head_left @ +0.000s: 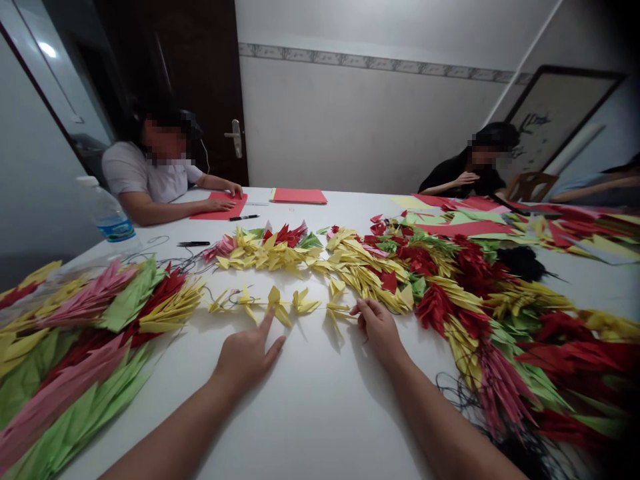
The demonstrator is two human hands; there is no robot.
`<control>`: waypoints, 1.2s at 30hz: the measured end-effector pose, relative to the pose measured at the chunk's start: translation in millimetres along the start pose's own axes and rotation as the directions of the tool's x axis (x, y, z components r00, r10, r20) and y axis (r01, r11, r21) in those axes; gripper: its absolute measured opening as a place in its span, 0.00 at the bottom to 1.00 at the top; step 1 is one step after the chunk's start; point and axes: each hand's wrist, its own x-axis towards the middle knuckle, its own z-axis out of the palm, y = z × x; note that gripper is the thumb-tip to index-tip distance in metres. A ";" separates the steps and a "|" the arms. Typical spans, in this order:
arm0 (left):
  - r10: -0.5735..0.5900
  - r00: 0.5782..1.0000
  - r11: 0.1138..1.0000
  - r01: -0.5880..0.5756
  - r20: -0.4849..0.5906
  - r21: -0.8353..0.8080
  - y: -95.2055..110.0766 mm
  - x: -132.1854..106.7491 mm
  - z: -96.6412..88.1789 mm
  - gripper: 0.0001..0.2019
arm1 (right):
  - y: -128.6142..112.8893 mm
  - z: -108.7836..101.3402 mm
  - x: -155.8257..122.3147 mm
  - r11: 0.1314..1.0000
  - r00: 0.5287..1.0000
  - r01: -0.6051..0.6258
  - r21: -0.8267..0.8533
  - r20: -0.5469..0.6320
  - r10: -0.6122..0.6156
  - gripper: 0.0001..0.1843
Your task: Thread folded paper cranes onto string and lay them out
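Note:
A short row of folded yellow paper cranes [305,303] lies strung across the white table in front of me. My left hand [250,353] reaches in from the left, its index finger stretched out and touching one yellow crane [278,308]; the thumb stands apart and the hand holds nothing. At the right end of the row, my right hand [375,327] is closed, thumb and fingers pinching the string of cranes beside the last yellow crane [340,312]. Its exact grip point is partly hidden by the fingers.
Bundles of coloured cranes lie left [85,347] and right [470,293], with a yellow heap [270,253] behind the row. Black thread [523,263], pens [194,244], red paper [300,196] and a water bottle [113,217] are on the table. Several people sit around it.

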 end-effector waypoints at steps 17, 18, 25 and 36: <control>0.133 0.990 0.989 -0.136 -0.044 -0.057 59.5 12.5 6.0 0.32 | -1.0 -1.2 -0.4 1.000 1.000 0.029 -0.010 0.009 -0.029 0.23; 0.140 0.989 0.988 -0.142 -0.047 -0.059 59.5 11.6 5.6 0.32 | -1.0 -1.0 -0.3 0.999 0.999 0.032 -0.012 0.007 -0.032 0.23; 0.332 0.941 0.935 -0.338 -0.071 -0.106 78.8 10.3 7.9 0.33 | -1.7 -0.2 0.5 0.999 1.000 0.028 -0.023 0.008 -0.027 0.22; 0.284 0.953 0.945 -0.297 -0.108 -0.140 96.7 21.1 8.1 0.33 | -3.7 -1.3 -1.0 1.000 0.999 0.026 -0.009 0.024 -0.026 0.23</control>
